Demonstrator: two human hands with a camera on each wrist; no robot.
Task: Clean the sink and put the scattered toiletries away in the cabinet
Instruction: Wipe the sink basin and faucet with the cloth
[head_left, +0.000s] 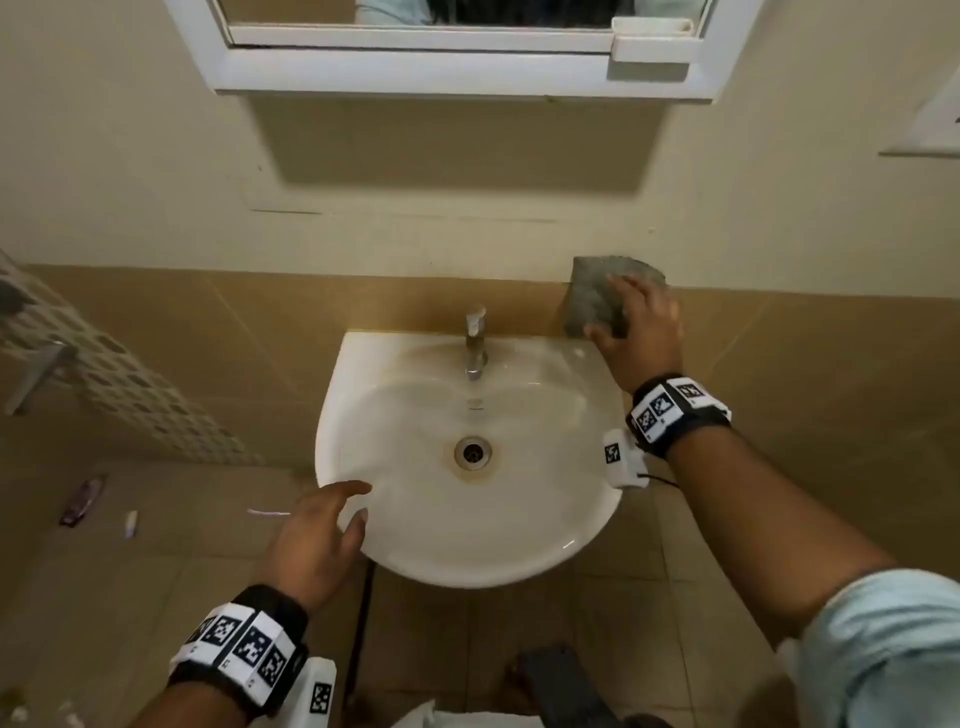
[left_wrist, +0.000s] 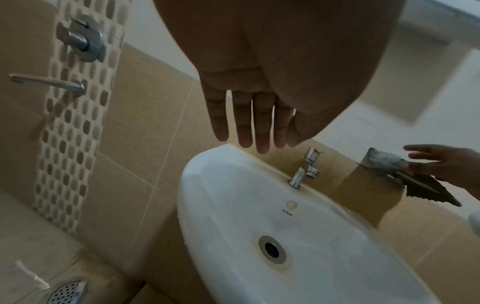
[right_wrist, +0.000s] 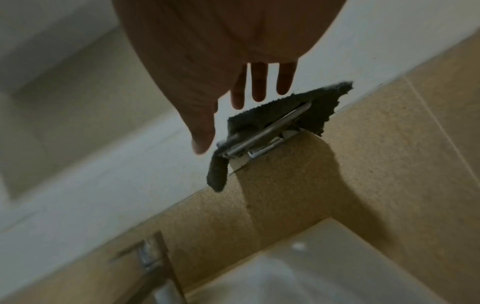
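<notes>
The white sink (head_left: 587, 525) hangs on the tiled wall with its steel tap (head_left: 475, 338) at the back. A grey cloth (head_left: 592, 291) lies on a metal wall holder (right_wrist: 262, 137) to the right of the tap. My right hand (head_left: 623, 317) hovers over the cloth (right_wrist: 319, 102) with straight, spread fingers and its thumb at the cloth's near edge. My left hand (head_left: 353, 504) is open and empty over the sink's front-left rim. A purple tube (head_left: 83, 499), a small white item (head_left: 131, 522) and a toothbrush (head_left: 267, 513) lie on the floor at left. The white mirror cabinet (head_left: 457, 67) hangs above.
A shower mixer (left_wrist: 80, 39) and spout (left_wrist: 52, 83) sit on the mosaic strip left of the sink, with a floor drain (left_wrist: 67, 292) below. A dark object (head_left: 561, 680) lies on the floor under the sink's front.
</notes>
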